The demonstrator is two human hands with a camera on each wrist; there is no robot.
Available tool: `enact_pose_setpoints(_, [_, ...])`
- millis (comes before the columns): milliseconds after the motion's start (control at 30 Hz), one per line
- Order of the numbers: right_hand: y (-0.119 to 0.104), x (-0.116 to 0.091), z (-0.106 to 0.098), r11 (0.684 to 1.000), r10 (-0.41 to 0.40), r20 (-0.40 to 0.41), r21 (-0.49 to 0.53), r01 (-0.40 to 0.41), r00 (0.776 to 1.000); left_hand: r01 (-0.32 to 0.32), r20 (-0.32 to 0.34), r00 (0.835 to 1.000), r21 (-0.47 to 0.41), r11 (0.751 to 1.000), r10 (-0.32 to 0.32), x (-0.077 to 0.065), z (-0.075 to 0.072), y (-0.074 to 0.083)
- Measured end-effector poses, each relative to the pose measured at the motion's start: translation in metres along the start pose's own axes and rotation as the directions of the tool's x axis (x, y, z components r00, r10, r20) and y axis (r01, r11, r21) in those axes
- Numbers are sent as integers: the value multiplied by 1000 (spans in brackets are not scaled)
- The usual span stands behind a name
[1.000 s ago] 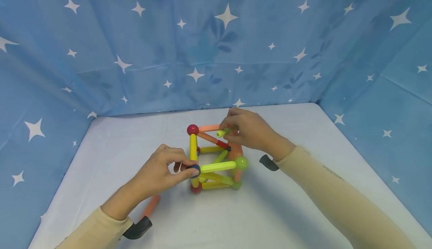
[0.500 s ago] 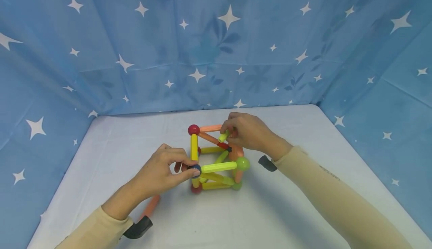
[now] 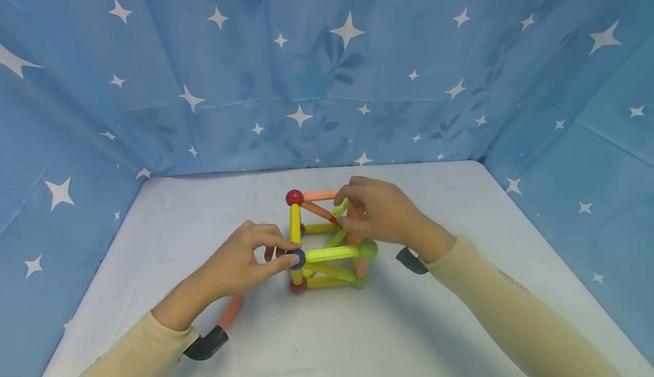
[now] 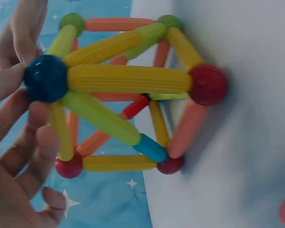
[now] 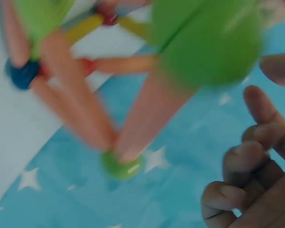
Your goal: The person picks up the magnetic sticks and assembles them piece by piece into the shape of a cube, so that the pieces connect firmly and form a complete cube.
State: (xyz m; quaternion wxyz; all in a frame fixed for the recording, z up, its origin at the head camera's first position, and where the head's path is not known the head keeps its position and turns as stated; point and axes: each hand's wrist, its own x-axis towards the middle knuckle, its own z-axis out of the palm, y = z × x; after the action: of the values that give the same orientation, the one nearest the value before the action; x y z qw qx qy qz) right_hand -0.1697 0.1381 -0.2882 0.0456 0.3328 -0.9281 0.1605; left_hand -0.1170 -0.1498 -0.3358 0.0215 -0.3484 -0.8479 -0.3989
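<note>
A boxy frame of plastic rods and balls stands on the table, with a red ball at its far left upper corner. At the near left upper corner my left hand pinches the dark blue ball between thumb and finger. My right hand is over the far right upper corner, hiding it. A light green rod slants out between its thumb and index finger, towards the blue ball. In the right wrist view, these fingers are apart, near a blurred green ball, with no rod visible between them.
A loose salmon rod lies on the white table near my left wrist. Black straps show at both wrists. Blue curtains with white stars stand behind and beside the table.
My right hand has drawn slightly right and nearer, thumb and index finger farther apart. The light green rod has turned to slant down-left, staying by the frame. My left hand keeps its pinch.
</note>
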Motion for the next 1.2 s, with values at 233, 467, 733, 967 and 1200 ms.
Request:
enact_pose_setpoints(233, [-52, -37, 15, 924, -380, -47, 21, 381, 924, 106, 114, 989, -151, 983, -89, 8, -9, -4])
enact_pose_setpoints(467, [-91, -54, 71, 844, -514, 252, -23, 536, 820, 60, 119, 992, -122, 991, -45, 16, -13, -2])
enact_pose_setpoints(733, [-102, -34, 136, 848, -465, 373, -75, 525, 803, 136, 143, 983, -153, 979, -114, 15, -10, 0])
enact_pose_setpoints(967, [-116, -15, 152, 836, -461, 339, -144, 529, 820, 126, 137, 985, -127, 984, -108, 15, -10, 3])
enact_pose_setpoints(1200, [-126, -5, 156, 800, -454, 406, -206, 563, 793, 130, 144, 983, -95, 987, -116, 17, -11, 8])
